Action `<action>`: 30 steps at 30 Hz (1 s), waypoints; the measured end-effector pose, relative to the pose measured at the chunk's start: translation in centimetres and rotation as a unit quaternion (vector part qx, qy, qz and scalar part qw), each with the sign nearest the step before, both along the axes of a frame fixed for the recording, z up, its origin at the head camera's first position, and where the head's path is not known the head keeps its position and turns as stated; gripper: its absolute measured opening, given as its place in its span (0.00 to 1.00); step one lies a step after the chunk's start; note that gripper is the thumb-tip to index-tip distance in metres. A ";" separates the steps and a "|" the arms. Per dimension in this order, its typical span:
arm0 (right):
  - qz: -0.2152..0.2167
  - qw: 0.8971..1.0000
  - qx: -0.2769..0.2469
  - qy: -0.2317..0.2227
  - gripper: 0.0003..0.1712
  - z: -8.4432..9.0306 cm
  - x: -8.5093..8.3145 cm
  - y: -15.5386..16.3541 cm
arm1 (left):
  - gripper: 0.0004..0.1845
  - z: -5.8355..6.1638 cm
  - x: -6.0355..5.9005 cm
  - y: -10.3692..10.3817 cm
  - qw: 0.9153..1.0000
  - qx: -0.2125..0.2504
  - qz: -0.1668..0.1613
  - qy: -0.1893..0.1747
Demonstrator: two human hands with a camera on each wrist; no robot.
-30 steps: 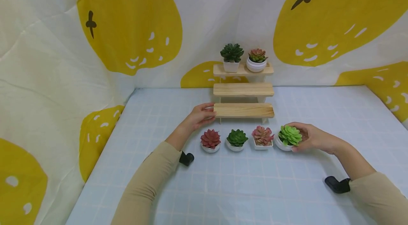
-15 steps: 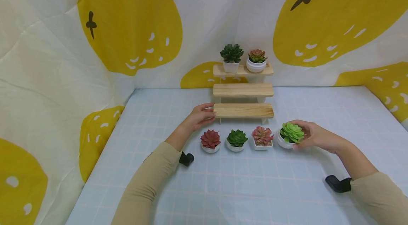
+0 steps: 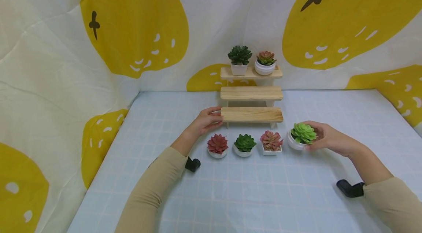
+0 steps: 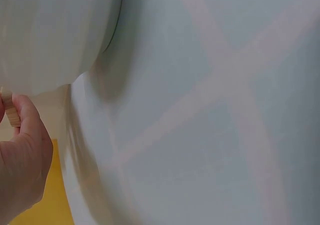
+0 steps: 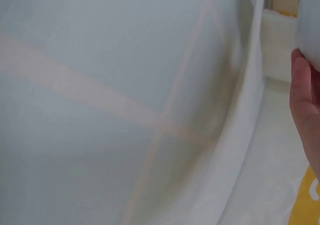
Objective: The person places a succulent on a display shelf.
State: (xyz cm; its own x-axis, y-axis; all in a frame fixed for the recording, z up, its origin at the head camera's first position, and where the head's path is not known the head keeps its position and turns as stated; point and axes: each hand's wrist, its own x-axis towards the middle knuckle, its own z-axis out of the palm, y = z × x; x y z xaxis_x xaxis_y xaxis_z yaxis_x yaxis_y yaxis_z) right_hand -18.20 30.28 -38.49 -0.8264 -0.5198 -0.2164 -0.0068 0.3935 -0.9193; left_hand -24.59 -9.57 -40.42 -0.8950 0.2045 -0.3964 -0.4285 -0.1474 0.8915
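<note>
Since a second earlier we had lifted the light-green succulent off the table, right hand fingers curled round its pot, left hand gripping the stand; two pots stood shelved, three waited.

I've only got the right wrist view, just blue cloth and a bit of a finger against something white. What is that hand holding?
Observer: The right hand grips a white pot with a light green succulent, just right of the row of pots.
Operator: How many pots are in that row?
Observer: Three: a red succulent, a dark green one and a pink one, in front of the wooden stepped shelf.
Operator: And the other hand?
Observer: The left hand holds the left end of the shelf's lowest step.
Operator: Anything on the shelf?
Observer: Two potted plants on the top step; the lower steps are bare.
</note>
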 end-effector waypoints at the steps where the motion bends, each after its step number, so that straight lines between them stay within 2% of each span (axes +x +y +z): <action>1: -0.001 1.000 -0.002 0.001 0.32 0.0 0.0 0.0 | 0.29 0.0 0.0 0.0 1.000 0.000 0.000 0.000; 8: -0.003 1.000 -0.026 0.006 0.31 0.3 -0.1 0.1 | 0.29 -0.1 0.0 0.0 1.000 0.001 -0.001 0.002; 30: -0.018 0.999 -0.032 0.020 0.32 1.8 -0.6 -0.4 | 0.29 0.1 0.0 0.0 1.000 -0.001 -0.002 0.003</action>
State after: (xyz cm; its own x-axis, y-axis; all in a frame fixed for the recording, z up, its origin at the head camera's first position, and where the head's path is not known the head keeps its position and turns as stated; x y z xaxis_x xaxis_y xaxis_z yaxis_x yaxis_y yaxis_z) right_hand -18.83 29.86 -36.69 -0.8520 -0.5017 -0.1497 -0.0318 0.3350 -0.9417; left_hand -24.55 -9.60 -40.34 -0.8963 0.2077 -0.3918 -0.4242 -0.1444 0.8940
